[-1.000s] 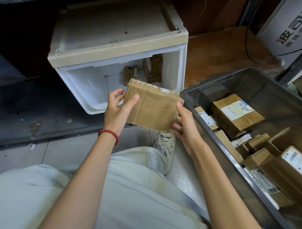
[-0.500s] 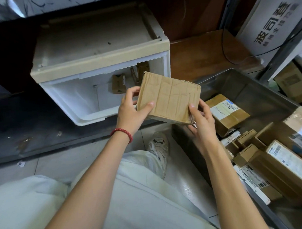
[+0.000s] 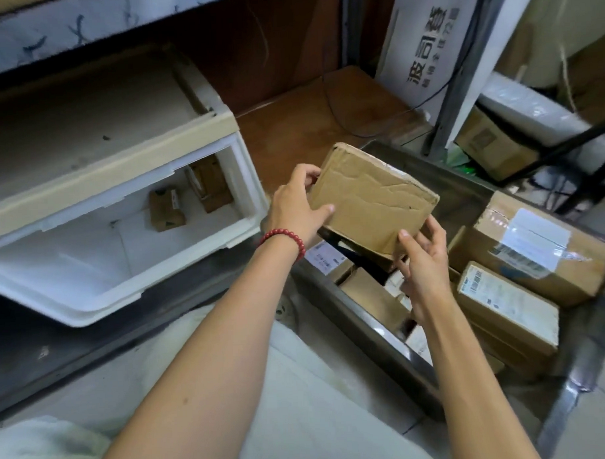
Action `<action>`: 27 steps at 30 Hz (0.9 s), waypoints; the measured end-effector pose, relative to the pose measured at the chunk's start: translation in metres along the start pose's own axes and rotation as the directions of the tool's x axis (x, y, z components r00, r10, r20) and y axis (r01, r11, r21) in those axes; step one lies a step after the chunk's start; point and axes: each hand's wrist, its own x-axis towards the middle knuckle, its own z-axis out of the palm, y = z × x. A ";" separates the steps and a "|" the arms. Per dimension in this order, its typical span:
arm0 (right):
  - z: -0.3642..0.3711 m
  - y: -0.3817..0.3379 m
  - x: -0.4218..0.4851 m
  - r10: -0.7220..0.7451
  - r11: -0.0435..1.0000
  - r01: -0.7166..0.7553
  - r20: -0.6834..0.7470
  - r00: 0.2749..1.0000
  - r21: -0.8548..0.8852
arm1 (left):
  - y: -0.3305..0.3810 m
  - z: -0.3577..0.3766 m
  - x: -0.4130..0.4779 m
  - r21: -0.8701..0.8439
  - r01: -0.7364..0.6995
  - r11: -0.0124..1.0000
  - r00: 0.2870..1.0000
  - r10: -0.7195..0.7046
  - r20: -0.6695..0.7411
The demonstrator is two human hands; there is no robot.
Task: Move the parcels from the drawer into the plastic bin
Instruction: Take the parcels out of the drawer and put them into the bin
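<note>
Our left hand (image 3: 298, 209) and right hand (image 3: 424, 259) grip a flat parcel (image 3: 372, 199) by opposite ends over the bin (image 3: 464, 189); we judge it light, stiff.

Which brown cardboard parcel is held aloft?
The flat creased parcel, gripped by the left hand and right hand over the grey plastic bin; others rest in containers.
</note>
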 end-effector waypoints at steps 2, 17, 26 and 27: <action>-0.008 0.002 0.008 0.016 1.000 -0.016 -0.015 1.000 0.017 | 0.002 0.013 0.012 0.036 0.006 0.999 1.000 -0.007 0.013; -0.017 0.050 0.038 0.277 0.960 -0.278 -0.084 0.957 -0.006 | -0.059 0.077 0.056 0.107 0.128 0.986 0.939 -0.156 0.306; -0.012 0.061 0.049 0.326 0.943 -0.313 -0.124 0.937 0.115 | -0.052 0.104 0.086 -0.072 0.132 0.989 0.941 -0.102 0.322; -0.012 0.060 0.050 0.319 0.946 -0.307 -0.123 0.940 0.108 | -0.052 0.104 0.088 -0.079 0.139 0.987 0.943 -0.108 0.315</action>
